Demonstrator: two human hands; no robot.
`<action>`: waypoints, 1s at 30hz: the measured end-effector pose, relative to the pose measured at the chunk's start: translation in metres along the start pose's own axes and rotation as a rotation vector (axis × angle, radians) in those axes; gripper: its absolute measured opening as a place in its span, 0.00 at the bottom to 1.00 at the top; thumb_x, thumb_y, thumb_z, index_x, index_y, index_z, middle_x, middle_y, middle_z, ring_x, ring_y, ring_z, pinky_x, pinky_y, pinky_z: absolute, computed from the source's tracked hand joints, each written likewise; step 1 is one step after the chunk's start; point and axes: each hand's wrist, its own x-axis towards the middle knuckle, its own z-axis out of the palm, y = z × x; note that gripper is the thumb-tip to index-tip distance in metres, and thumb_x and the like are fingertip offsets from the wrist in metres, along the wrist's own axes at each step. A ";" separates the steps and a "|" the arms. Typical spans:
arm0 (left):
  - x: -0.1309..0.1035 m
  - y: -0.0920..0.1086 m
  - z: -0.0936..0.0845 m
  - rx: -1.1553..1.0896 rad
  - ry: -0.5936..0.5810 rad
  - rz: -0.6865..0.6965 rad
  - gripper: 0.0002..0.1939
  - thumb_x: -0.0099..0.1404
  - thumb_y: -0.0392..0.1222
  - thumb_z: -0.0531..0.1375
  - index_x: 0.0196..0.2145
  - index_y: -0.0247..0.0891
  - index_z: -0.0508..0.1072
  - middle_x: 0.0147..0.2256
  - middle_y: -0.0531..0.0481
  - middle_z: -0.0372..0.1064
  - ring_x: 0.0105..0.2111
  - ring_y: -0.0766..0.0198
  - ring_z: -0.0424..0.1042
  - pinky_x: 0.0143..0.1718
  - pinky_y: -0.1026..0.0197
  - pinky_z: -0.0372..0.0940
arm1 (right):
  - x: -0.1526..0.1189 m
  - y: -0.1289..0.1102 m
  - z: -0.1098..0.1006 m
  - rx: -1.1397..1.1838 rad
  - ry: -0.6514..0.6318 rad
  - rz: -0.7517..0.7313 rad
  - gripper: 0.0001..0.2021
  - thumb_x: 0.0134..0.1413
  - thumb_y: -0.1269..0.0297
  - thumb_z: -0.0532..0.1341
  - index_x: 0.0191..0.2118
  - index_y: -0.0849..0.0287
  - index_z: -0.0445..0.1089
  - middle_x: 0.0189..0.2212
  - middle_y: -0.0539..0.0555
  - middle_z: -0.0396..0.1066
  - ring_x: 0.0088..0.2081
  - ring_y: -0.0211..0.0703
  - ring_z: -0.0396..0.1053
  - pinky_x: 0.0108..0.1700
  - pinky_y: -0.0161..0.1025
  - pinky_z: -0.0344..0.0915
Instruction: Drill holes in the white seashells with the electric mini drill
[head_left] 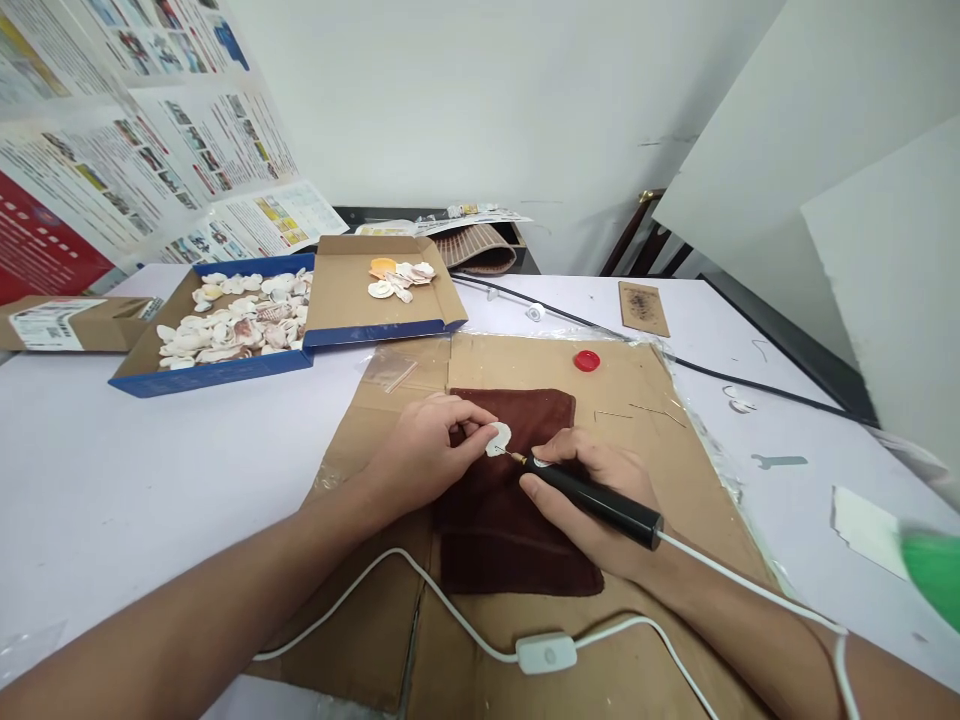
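My left hand (435, 445) pinches a small white seashell (498, 438) at its left edge, over a dark brown cloth (517, 560). Held like a pen in my right hand (600, 480) is a black mini electric drill (600, 503) with a brass chuck. Its thin bit points left and meets the lower part of the shell; whether it has gone through cannot be made out. A white cable leaves the drill's back end and runs along my right forearm. Below the cloth lies a white inline switch (547, 653) on a white cord.
A blue cardboard box (217, 378) full of shells stands at left, its open lid (345, 290) bearing several more. On the cardboard sheet (510, 357) are a red cap (586, 361) and thin metal pieces. A wrench (780, 461) and black cable (712, 372) lie at right.
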 end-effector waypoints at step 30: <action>-0.001 -0.002 0.000 0.003 0.007 0.054 0.07 0.72 0.43 0.66 0.36 0.44 0.85 0.33 0.52 0.81 0.34 0.61 0.76 0.46 0.58 0.72 | -0.002 -0.002 0.003 -0.144 -0.015 -0.182 0.04 0.63 0.63 0.64 0.36 0.52 0.69 0.26 0.47 0.76 0.24 0.38 0.73 0.30 0.34 0.69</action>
